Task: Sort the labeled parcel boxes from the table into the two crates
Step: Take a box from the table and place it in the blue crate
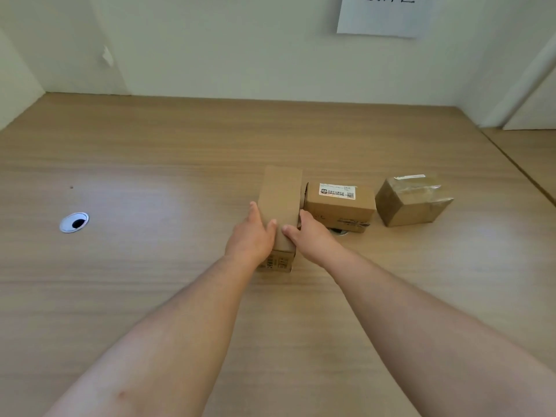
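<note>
A long cardboard box [280,194] lies lengthwise on the wooden counter [150,266], a little right of centre. One short end faces the person and shows dark printing, and the plain brown top runs away toward the wall. Both hands clasp its near half. The left hand [251,233] is pressed against the left face, with the thumb laid over the top edge and a finger stretched forward along the side. The right hand [307,236] mirrors it on the right face, its thumb on top and almost meeting the left thumb, so the box is clamped between the two palms. Whether the box is raised off the counter or still resting on it cannot be told. Just beside its right face, touching or nearly so, sits a shorter parcel box [340,207] with a white printed label [337,191] on its upper side. The right hand's fingers reach into the narrow space between these two boxes. The rim of a metal cable grommet [340,232] shows under that box's front edge. Further right, and apart from it, a third box [412,203] wrapped in clear tape stands turned at an angle. A second grommet [74,222] sits far to the left, and a paper sign [385,16] hangs on the wall.
</note>
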